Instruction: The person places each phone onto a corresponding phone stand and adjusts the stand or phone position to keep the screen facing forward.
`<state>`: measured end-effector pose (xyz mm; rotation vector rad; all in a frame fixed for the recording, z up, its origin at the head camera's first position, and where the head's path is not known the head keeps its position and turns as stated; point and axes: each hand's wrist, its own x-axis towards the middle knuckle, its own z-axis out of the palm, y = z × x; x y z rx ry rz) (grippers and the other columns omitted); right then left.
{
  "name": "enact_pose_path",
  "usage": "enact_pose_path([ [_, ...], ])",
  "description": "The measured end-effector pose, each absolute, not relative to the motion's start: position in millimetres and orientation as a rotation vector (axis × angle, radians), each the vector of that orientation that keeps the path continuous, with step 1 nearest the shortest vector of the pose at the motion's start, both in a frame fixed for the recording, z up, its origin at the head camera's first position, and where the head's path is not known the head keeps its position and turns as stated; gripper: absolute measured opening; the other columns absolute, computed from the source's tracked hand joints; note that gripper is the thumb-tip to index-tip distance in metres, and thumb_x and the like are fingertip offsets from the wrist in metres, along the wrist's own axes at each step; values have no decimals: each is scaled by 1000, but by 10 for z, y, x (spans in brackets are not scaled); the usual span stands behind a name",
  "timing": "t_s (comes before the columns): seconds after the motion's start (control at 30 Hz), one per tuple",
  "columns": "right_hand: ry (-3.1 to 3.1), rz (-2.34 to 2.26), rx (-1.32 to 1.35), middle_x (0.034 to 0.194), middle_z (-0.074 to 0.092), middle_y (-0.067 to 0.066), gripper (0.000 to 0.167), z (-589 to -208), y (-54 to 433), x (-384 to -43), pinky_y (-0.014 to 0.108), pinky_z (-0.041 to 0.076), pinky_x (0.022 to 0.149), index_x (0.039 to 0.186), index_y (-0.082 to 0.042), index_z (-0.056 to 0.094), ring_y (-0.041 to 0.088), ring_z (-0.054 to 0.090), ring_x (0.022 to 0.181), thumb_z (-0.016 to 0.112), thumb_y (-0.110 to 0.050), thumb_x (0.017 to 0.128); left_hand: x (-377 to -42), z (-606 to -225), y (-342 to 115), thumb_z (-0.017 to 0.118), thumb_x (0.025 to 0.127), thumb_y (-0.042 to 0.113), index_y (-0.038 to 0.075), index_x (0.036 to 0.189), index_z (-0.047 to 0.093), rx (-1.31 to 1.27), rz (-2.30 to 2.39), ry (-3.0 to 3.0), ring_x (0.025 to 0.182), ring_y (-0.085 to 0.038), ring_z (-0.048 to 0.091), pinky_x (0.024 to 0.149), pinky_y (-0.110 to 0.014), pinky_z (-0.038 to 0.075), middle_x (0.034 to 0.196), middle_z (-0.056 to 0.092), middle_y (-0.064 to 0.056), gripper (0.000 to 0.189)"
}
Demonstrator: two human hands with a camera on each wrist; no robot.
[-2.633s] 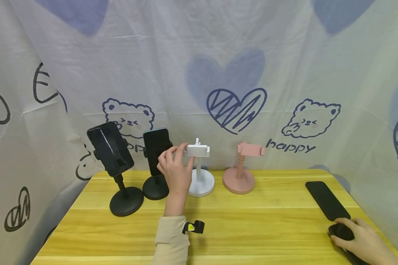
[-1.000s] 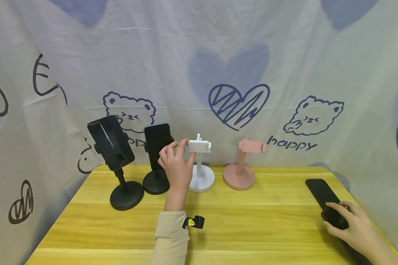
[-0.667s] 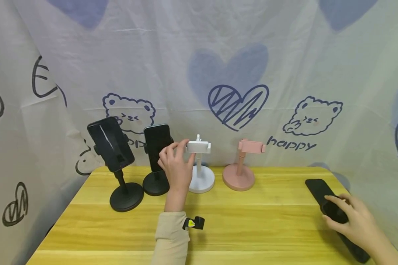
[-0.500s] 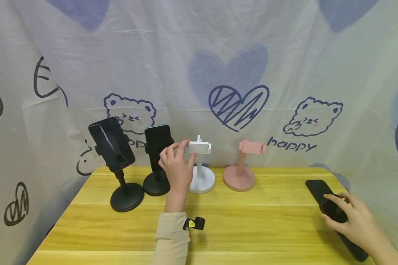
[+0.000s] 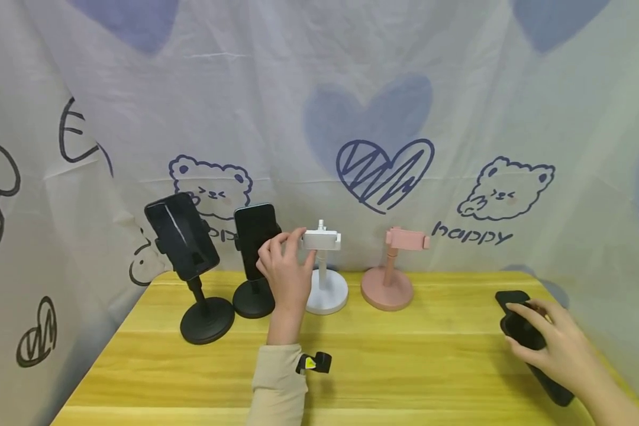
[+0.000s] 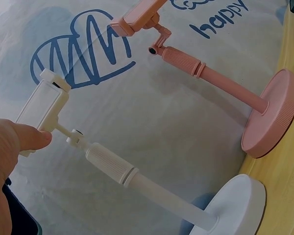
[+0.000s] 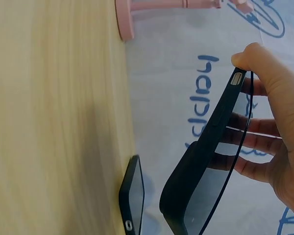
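My left hand (image 5: 287, 275) pinches the left end of the clamp on a white phone stand (image 5: 327, 296). In the left wrist view, the thumb (image 6: 34, 138) lies along the lower edge of that white clamp (image 6: 39, 105), which holds no phone. My right hand (image 5: 561, 352) grips a black phone (image 5: 554, 387) by its long edges, thumb on one side and fingers on the other. The right wrist view has this held phone (image 7: 201, 152) raised above the wooden table and tilted. A second black phone (image 5: 508, 297) lies flat on the table behind, partly hidden by the hand and held phone.
Right of the white stand is a pink phone stand (image 5: 389, 290) with a bare clamp. Two black stands at the left carry phones: one phone (image 5: 183, 236) tilted, the other phone (image 5: 255, 236) nearly upright. A printed cloth (image 5: 277, 118) hangs behind the wooden table (image 5: 404, 367).
My right hand has picked the black phone up and carried it left and away from me, so it now overlaps the phone lying behind. The left hand keeps its pinch on the white clamp.
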<state>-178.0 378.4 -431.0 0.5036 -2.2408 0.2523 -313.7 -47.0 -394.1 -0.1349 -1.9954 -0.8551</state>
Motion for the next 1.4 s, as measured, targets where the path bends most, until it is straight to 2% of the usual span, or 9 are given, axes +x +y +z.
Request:
enact_pose_path([
  [0.13, -2285, 257, 502, 110, 57, 22, 60, -4265, 3684, -1794, 34, 41, 69, 115, -11, 69, 28, 55, 87, 76, -55, 74, -3133, -3939, -485, 80, 80, 22, 18, 116, 66, -130, -853, -1994, 112, -32, 41, 92, -54, 31, 116, 58, -11, 39],
  [0.23, -2310, 265, 514, 112, 56, 22, 61, -4238, 3618, -1800, 42, 45, 67, 117, -11, 68, 31, 56, 90, 85, -40, 66, -3127, -3942, -489, 81, 80, 21, 19, 116, 67, -125, -856, -1988, 112, -32, 41, 92, -54, 31, 116, 58, -11, 39],
  [0.33, -2301, 286, 538, 114, 55, 25, 59, -4213, 3568, -1811, 52, 47, 66, 118, -10, 67, 35, 55, 93, 81, -44, 72, -3133, -3938, -482, 81, 79, 21, 19, 116, 66, -132, -857, -1982, 112, -33, 42, 92, -54, 32, 116, 58, -11, 39],
  [0.43, -2294, 305, 550, 115, 55, 25, 60, -4189, 3528, -1812, 54, 47, 68, 118, -11, 67, 38, 54, 96, 71, -57, 79, -3135, -3929, -471, 81, 79, 20, 19, 115, 67, -143, -851, -1974, 112, -33, 42, 91, -54, 32, 115, 58, -12, 39],
  [0.53, -2287, 296, 551, 116, 56, 23, 65, -4171, 3478, -1816, 50, 46, 69, 118, -13, 68, 36, 53, 98, 59, -66, 83, -3127, -3924, -468, 82, 78, 20, 18, 115, 67, -146, -847, -1971, 112, -33, 42, 91, -54, 32, 115, 58, -12, 40],
  [0.73, -2236, 275, 585, 113, 58, 22, 69, -4153, 3366, -1858, 35, 41, 77, 118, -13, 69, 33, 54, 97, 41, -69, 88, -3112, -3924, -477, 82, 78, 20, 18, 115, 67, -145, -853, -1974, 113, -33, 42, 91, -54, 31, 116, 58, -12, 40],
  [0.83, -2219, 278, 601, 113, 58, 20, 67, -4130, 3324, -1883, 32, 37, 80, 118, -13, 69, 31, 53, 97, 41, -68, 89, -3117, -3928, -471, 81, 79, 21, 18, 115, 67, -156, -859, -1977, 113, -33, 41, 91, -54, 31, 116, 58, -12, 39],
  [1.3, -2234, 266, 620, 114, 56, 19, 68, -4006, 3130, -1950, 45, 43, 74, 120, -14, 67, 27, 52, 95, 39, -69, 89, -3107, -3916, -393, 81, 79, 24, 18, 114, 66, -200, -831, -1966, 111, -32, 42, 88, -51, 32, 115, 58, -11, 39],
  [1.4, -2220, 264, 638, 114, 56, 18, 66, -3987, 3090, -1971, 42, 43, 72, 120, -15, 67, 24, 51, 91, 40, -67, 90, -3104, -3920, -396, 80, 79, 24, 18, 115, 66, -198, -832, -1970, 112, -32, 41, 88, -51, 32, 116, 58, -11, 39],
])
